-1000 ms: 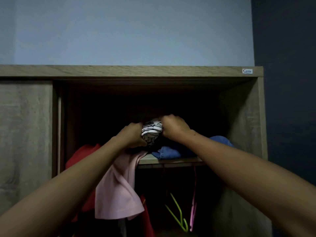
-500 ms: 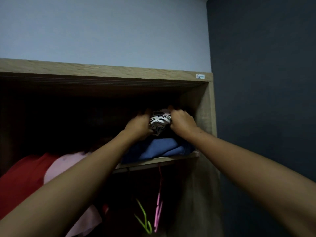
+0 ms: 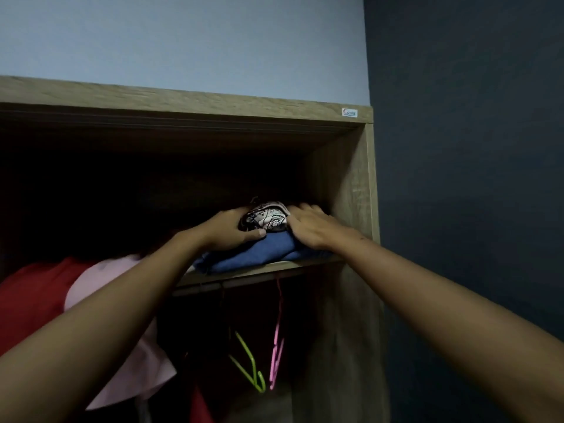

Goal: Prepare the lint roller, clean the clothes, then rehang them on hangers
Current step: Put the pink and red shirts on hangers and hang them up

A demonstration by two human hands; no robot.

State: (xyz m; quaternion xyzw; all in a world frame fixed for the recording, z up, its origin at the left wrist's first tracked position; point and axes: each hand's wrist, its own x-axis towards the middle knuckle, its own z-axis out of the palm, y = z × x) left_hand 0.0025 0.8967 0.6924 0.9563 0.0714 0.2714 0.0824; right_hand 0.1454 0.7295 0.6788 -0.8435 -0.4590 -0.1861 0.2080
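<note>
Two bare arms reached up into the top of a wooden wardrobe (image 3: pixel 351 184), both hands meeting at the right end of its upper shelf (image 3: pixel 259 270). The left grip (image 3: pixel 232 228) was closed round a small black-and-white patterned bundle of cloth (image 3: pixel 267 218), with the thumb tucked under its front edge and the fingers curled over its left side. The right grip (image 3: pixel 311 227) lay against the bundle's right side with the fingers stretched out fairly flat and spread, pressing rather than clasping; the fingertips ran back into the dark, so how far they wrapped behind could not be told. The bundle sat on top of a folded blue garment (image 3: pixel 259 251), which lay along the shelf's front edge near the right corner, close to the wardrobe's side panel.

Below the shelf, a green hanger (image 3: pixel 248 364) and a pink hanger (image 3: pixel 277 346) hung side by side from under its front edge. Toward the left end, a pale pink garment (image 3: pixel 91 282) hung partly behind the left forearm, with a red garment (image 3: pixel 33 294) just beside it at the far left. A small sticker (image 3: pixel 349 112) sat at the right corner of the wardrobe's top board. A pale wall (image 3: pixel 183 41) rose above and a dark wall (image 3: pixel 457 178) stood to the right.
</note>
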